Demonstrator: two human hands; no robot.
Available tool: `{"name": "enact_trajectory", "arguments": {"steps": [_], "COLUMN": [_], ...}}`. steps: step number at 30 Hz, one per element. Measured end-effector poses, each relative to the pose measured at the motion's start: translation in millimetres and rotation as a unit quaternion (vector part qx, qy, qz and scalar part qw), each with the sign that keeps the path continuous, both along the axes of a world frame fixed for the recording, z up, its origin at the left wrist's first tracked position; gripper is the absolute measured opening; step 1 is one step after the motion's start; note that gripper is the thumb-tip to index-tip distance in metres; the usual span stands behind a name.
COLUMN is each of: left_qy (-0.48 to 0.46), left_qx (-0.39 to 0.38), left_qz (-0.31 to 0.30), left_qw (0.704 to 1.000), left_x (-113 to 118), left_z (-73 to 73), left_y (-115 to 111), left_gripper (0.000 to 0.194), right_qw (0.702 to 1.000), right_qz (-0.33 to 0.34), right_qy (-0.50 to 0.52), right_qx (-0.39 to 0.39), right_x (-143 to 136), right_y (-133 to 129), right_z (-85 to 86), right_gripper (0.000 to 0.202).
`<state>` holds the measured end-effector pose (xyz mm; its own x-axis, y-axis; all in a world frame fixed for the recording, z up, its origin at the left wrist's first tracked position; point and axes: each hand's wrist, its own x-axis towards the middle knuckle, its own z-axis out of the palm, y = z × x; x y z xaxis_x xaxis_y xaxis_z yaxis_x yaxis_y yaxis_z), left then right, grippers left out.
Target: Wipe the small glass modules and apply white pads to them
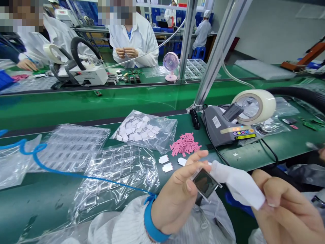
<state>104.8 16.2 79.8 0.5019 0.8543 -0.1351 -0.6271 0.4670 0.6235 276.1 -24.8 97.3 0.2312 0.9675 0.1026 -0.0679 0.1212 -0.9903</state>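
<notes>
item: 1 small dark glass panel, pinched at its edges by left hand, above the green bench. right hand closed on white wipe, its tip touching the panel. risks: thumb smearing the glass; edge-only pinch slipping under wipe pressure, panel dropping.

**Hands wipe small dark panel at green bench**

Left hand pinches a small dark square panel near centre. Right hand presses a white cloth against the panel's right edge. Beyond them: pink strips, a bag of white squares, clear blister trays to the left, tape dispenser to the right. A seated person in a white coat is far across the bench.
</notes>
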Motion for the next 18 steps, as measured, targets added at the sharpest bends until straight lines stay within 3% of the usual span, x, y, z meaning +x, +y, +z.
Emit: {"name": "enact_trajectory", "arguments": {"steps": [6,11,18], "left_qy": [0.009,0.006,0.000], "left_qx": [-0.013,0.001,0.012], "left_qz": [-0.044,-0.033,-0.027], "left_qw": [0.999,0.999,1.000], "left_x": [8,7,5], "left_z": [0.4,-0.9,-0.7], "left_y": [1,1,0], "left_gripper": [0.041,0.041,0.040], "right_qw": [0.989,0.966,0.946], "right_qz": [0.091,0.083,0.132], "right_qy": [0.106,0.229,0.266], "right_qx": [-0.039,-0.083,-0.132], "right_x": [-19,-28,-33], "right_y": [6,12,18], "right_z": [5.1,-0.8,-8.9], "right_gripper": [0.017,0.014,0.015]}}
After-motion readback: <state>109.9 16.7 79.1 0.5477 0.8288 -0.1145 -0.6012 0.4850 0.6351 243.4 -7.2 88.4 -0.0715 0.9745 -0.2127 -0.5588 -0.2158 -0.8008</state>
